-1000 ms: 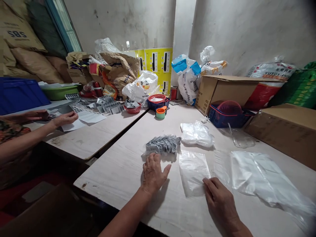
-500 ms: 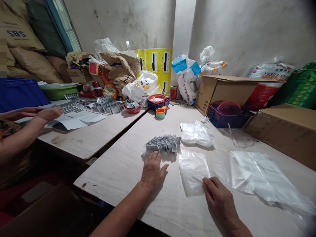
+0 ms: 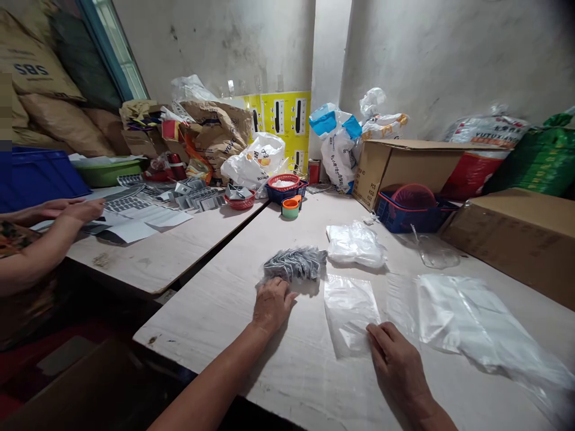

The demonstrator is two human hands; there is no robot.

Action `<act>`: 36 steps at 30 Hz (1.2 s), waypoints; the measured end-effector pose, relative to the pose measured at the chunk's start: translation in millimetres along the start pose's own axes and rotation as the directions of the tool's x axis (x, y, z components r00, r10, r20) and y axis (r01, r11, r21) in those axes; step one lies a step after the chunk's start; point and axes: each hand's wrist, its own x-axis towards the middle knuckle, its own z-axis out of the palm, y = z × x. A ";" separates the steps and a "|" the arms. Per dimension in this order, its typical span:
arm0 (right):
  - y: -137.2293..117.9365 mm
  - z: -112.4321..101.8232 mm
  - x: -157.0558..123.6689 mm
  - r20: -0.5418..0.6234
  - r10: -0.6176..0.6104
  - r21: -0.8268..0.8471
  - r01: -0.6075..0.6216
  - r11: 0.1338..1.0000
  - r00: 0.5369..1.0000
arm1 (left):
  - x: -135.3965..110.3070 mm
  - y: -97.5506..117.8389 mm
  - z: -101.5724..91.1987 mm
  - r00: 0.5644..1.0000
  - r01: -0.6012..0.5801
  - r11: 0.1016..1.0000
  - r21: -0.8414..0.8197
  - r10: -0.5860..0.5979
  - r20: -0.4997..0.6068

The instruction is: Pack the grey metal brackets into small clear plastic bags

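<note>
A clear plastic bag of grey angled pieces point(image 3: 294, 263) lies on the table in front of me. My left hand point(image 3: 272, 306) rests at its near left edge, fingertips bent against the plastic and thumb standing apart. To the right, a flat clear plastic bag point(image 3: 350, 308) lies on the tabletop. My right hand point(image 3: 395, 356) pinches the lower right edge of this flat bag between thumb and fingers. Just behind it is a folded stack of clear bags point(image 3: 354, 244). Farther right spreads a larger pile of clear bags point(image 3: 476, 317).
A tape roll point(image 3: 291, 208) and a red basket point(image 3: 284, 181) stand toward the back. A blue basket point(image 3: 411, 209) and cardboard boxes point(image 3: 516, 239) line the right side. Across a gap, a co-worker's hands point(image 3: 74, 209) are over papers point(image 3: 144, 222) on the left table.
My left hand's fingers have curled a little and its thumb has drawn in. My right hand keeps its pinch. The co-worker's hands have shifted slightly left.
</note>
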 end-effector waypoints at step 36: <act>1.6 2.4 -1.3 -0.029 -0.001 0.031 0.001 1.000 1.000 | 19.1 -12.8 18.8 0.991 0.128 0.966 0.223 -0.130 -0.007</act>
